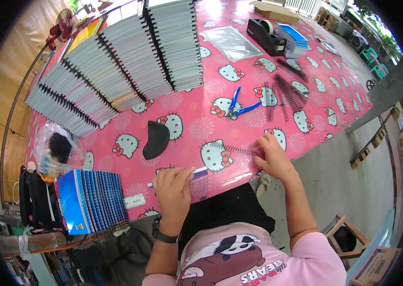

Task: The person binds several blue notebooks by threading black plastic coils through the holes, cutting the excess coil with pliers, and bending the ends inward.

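Note:
A dark spiral binding coil lies stretched across the pink tablecloth, its right end at the fingers of my right hand. These fingers are bent and closed on that end. My left hand is at the table's near edge, its fingers pressed together over a narrow white-and-purple item. Most of that item is hidden under the hand, so its kind is unclear. Beyond the coil rest blue-handled cutting pliers, their handles spread. A black curved piece lies farther left.
Tall stacks of spiral-bound books fill the far left. Blue spiral notebooks stand at the near left beside a plastic bag. Several loose coils lie at right, below a tape dispenser, a clear plastic sleeve and blue booklets.

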Available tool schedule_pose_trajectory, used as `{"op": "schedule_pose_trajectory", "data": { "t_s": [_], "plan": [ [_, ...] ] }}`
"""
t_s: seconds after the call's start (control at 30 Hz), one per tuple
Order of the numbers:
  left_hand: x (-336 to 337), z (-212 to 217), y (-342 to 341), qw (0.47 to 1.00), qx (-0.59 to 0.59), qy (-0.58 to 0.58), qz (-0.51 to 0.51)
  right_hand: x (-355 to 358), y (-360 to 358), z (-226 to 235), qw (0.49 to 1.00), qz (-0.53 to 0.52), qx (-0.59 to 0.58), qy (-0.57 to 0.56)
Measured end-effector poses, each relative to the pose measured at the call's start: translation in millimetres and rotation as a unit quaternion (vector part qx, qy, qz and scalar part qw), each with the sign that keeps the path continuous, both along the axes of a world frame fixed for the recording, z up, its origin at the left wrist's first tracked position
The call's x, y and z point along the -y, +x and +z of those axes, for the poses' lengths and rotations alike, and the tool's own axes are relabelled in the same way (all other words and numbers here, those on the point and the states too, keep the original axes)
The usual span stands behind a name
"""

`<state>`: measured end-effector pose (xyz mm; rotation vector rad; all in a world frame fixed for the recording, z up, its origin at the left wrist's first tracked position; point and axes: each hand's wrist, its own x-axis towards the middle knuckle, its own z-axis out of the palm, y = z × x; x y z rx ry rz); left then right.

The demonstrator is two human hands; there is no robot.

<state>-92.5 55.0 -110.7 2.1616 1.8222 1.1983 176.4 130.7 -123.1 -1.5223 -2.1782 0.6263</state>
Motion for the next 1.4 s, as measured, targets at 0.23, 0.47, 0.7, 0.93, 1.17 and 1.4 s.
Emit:
{"op": "schedule_pose_trajectory", "data": {
  "t_s": [0.23,0.47,0.7,0.93,1.17,1.4],
  "plan": [
    [2,5,-2,1.000,-0.001,0.023,0.000,-30,-76,-20,0.972,0.161,0.008,0.170],
    [14,5,-18,1.000,0.016,-0.018,0.007,-15,-85,24,0.943,0.274,-0.175,-0.075],
    [17,9,-27,0.999,0.041,-0.031,0.005,-9,-82,34,0.931,0.296,-0.194,-0.095],
    [19,11,-27,0.999,0.033,-0.033,0.004,-8,-90,29,0.937,0.301,-0.162,-0.078],
    [20,9,-27,0.999,0.027,-0.019,0.003,-15,-90,32,0.905,0.359,-0.165,-0.158],
    [20,18,-19,0.999,0.027,-0.038,0.012,-12,-96,48,0.923,0.346,-0.104,-0.132]
  ]
}}
